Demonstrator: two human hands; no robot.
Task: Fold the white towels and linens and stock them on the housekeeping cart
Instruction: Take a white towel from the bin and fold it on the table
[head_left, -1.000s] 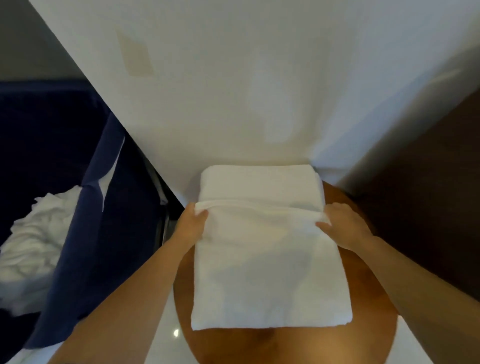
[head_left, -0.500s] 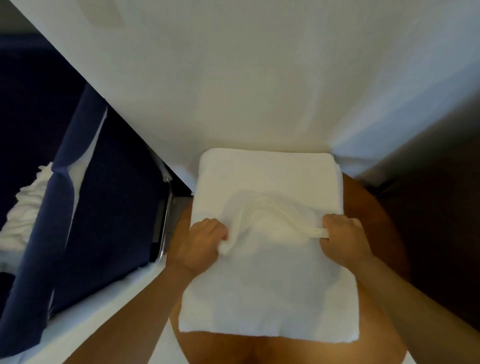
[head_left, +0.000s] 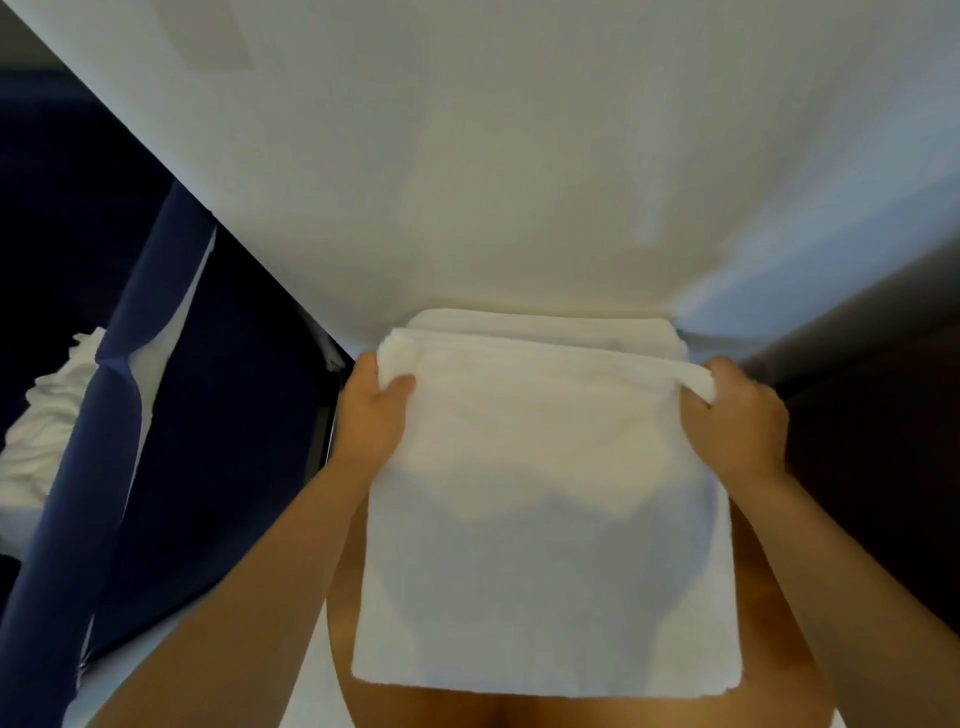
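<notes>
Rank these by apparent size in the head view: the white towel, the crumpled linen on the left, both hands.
1. white towel
2. crumpled linen, partly hidden
3. left hand and right hand, alike; not ranked

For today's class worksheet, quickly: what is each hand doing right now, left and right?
Left hand: grips the far left corner of the white towel.
Right hand: grips the towel's far right corner.

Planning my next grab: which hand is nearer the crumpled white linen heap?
Left. The left hand is right of the crumpled white linen heap; the right hand, farther right.
</notes>
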